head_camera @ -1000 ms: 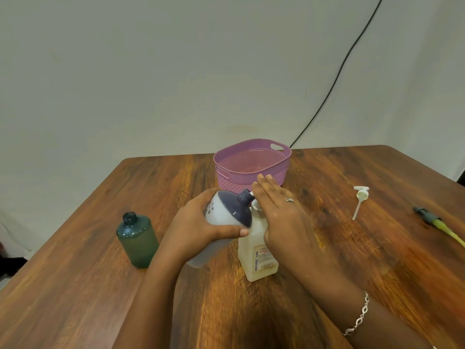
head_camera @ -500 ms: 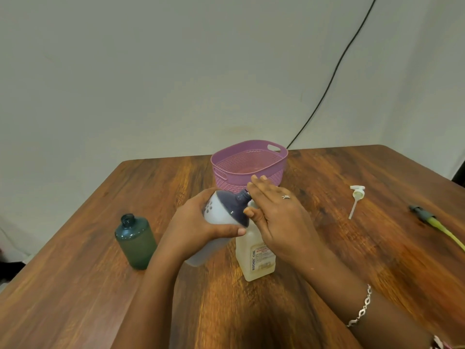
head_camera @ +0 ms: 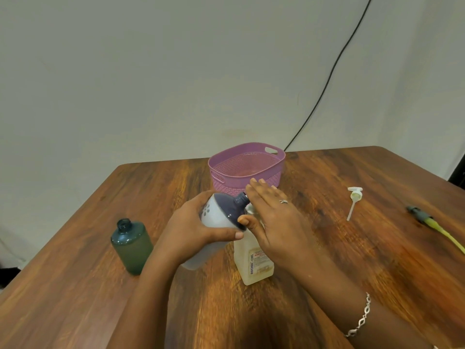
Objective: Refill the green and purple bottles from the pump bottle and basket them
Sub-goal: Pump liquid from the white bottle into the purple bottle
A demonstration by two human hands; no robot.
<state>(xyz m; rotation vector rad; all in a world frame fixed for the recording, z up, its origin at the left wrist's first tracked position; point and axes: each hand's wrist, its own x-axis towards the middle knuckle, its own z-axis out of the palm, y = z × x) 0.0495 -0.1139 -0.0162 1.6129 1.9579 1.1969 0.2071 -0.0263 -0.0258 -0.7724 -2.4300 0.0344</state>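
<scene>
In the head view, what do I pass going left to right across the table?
green bottle → purple bottle in the left hand → pump bottle → loose pump head → yellow cable. The basket is left out: it overlaps the middle ones.

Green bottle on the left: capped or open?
Open: the green bottle stands upright, its neck bare, no cap on it.

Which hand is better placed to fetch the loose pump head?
Probably the right hand: its fingers are straight and the pump head lies to its right, while the left hand grips the purple bottle.
</scene>
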